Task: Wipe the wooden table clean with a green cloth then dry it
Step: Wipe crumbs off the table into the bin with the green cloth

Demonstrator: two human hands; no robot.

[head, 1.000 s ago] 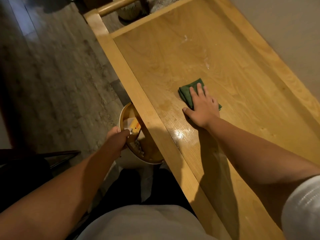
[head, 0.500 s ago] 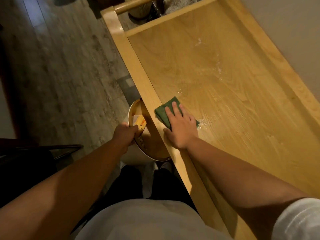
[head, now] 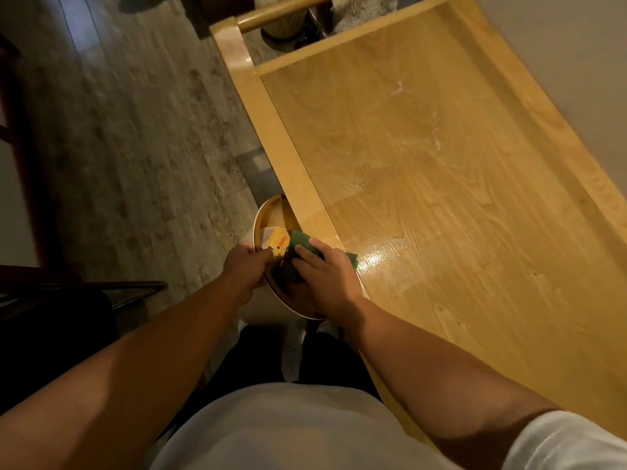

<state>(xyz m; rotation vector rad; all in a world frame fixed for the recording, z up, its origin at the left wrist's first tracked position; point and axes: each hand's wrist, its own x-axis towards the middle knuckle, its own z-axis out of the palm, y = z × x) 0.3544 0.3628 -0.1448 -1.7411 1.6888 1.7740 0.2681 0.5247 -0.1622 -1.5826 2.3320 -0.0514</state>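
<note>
The wooden table (head: 441,205) runs from near right to far centre, with a raised light border and a wet shine near its front edge. My right hand (head: 325,276) presses the green cloth (head: 305,244) over the table's left edge, partly above the white bin (head: 261,228). The cloth's lower part hangs dark over the bin's mouth. My left hand (head: 246,264) grips the bin's near rim and holds it against the table edge. Whitish smears (head: 400,88) remain on the far part of the tabletop.
The bin holds a yellow packet (head: 280,242) and paper scraps. Grey wood-pattern floor (head: 135,147) lies to the left, a dark chair (head: 68,300) at near left. A wall (head: 559,62) borders the table's right side. A pot (head: 285,25) stands beyond the far end.
My right hand has swept the cloth from the middle of the table leftward and toward me, across the border to the bin's mouth. The left hand stays on the bin's rim.
</note>
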